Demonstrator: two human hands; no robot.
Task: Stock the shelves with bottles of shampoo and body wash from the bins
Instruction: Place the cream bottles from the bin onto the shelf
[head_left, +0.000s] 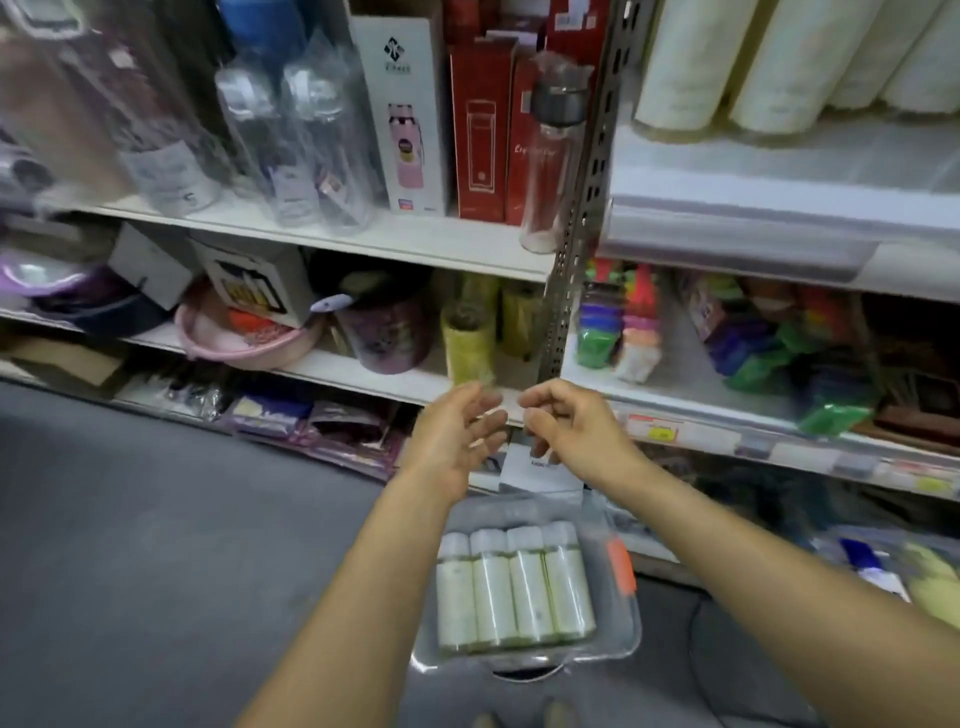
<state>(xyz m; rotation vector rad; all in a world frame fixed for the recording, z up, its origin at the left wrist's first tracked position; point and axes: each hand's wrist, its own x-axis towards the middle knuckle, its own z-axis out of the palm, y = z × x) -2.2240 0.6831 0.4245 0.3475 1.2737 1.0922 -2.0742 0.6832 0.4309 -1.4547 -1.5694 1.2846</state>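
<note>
Four small white-capped bottles of pale liquid (514, 592) lie side by side in a clear plastic bin (613, 639) on the grey floor (156, 519), near the person and below both arms. Any label text on them is too blurred to read. An orange tag (621, 564) sits at the bin's right edge.

Above the bin, both hands are raised before the white shelf edge (363, 371). The left hand (452, 436) has its fingers loosely spread, palm turned right, holding nothing. The right hand (569, 426) has its fingers curled inward, close to the left fingertips; whether they pinch anything cannot be told.

Farther off, the upper shelf carries one white carton printed with a pink flask (402, 111), two red cartons (491, 130) and several clear wrapped bottles (306, 145). A yellow price label (662, 433) on the right shelf rail is unreadable.
</note>
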